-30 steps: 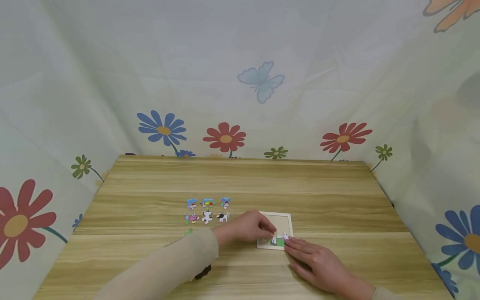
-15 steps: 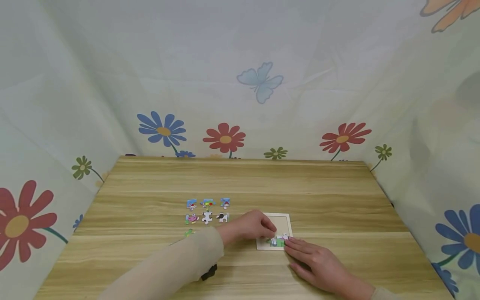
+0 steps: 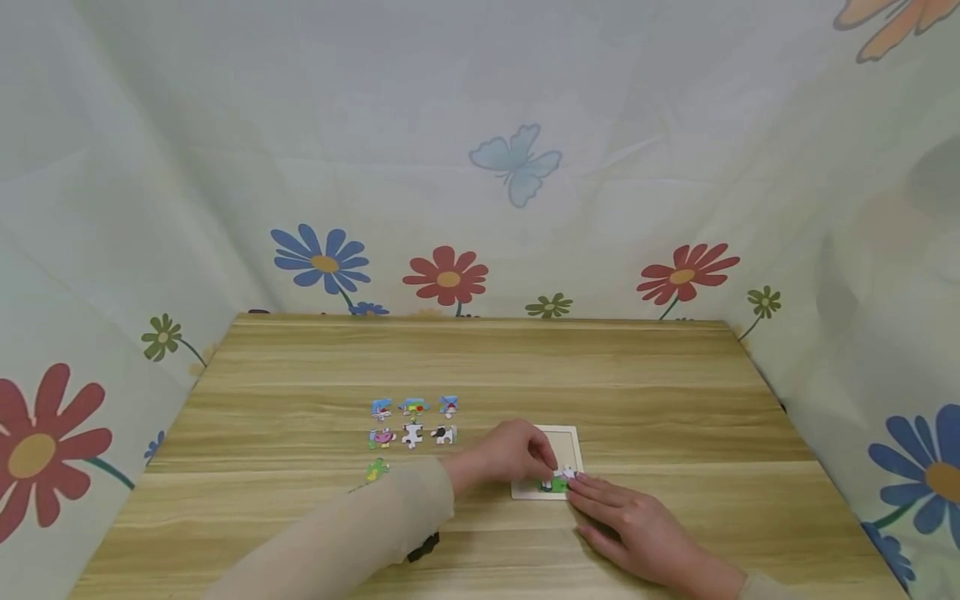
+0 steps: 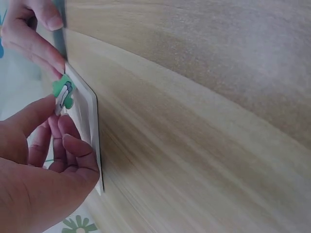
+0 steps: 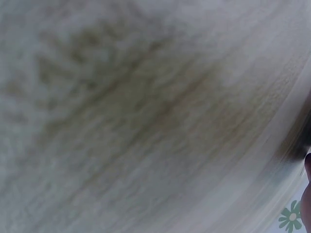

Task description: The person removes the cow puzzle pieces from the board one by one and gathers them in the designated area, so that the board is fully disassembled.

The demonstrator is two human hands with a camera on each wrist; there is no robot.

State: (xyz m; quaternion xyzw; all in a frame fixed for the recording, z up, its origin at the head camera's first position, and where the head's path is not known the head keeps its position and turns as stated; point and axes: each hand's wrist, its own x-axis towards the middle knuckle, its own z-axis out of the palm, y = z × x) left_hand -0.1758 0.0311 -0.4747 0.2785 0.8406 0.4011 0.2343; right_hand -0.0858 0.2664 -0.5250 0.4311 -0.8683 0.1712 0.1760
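My left hand [image 3: 513, 454] hovers over a small square puzzle tray [image 3: 578, 448] with a pale rim. Between thumb and fingertips it pinches a green-and-white jigsaw piece [image 4: 63, 93], tilted above the tray's near side in the left wrist view. A piece with green and white print [image 3: 559, 482] lies in the tray's near right corner. Straight fingers of my right hand [image 3: 633, 525] touch that corner, the palm low over the table. Only a sliver of a finger [image 5: 307, 204] shows in the right wrist view. The left hand covers the tray's left side.
Left of the tray, loose jigsaw pieces lie in rows: a blue-topped one [image 3: 382, 408], a white one [image 3: 412, 434] and a green one [image 3: 377, 470] among several. The left sleeve [image 3: 375, 517] crosses the near table. A flowered cloth [image 3: 600, 208] encloses the wooden table [image 3: 487, 350].
My left hand shifts very slightly at the tray, still pinching the piece. The right hand stays at the tray's corner, and the whole head view drifts a little.
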